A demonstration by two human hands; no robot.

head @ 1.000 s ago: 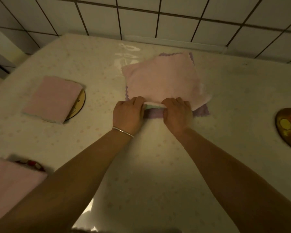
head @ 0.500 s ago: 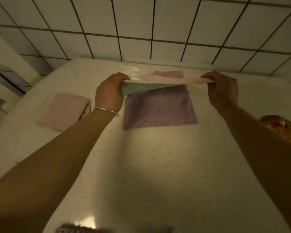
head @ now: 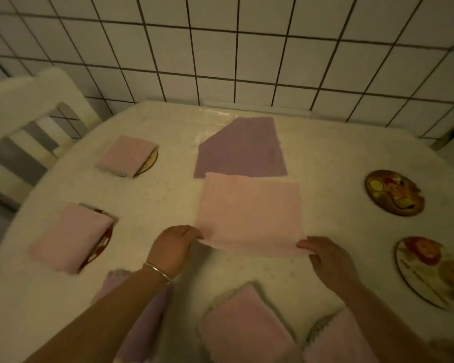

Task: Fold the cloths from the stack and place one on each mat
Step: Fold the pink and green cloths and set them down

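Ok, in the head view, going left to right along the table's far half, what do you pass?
Folded pink cloth on its mat → flat purple cloth → bare round mat near the right edge.

Pink cloth (head: pixel 249 213): soft, matt, napped terry. Purple cloth (head: pixel 243 153): same matt weave. Table (head: pixel 351 158) covering: smooth, glossy plastic sheet. Wall tiles (head: pixel 260 53): glazed ceramic. Bangle (head: pixel 157 271): polished metal. Round mats (head: pixel 395 192): glossy printed faces.

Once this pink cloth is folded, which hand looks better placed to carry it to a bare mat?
Probably the right hand. Both it and the left hand pinch the pink cloth, but the two bare mats lie on the right side; the left-side mats already carry cloths.
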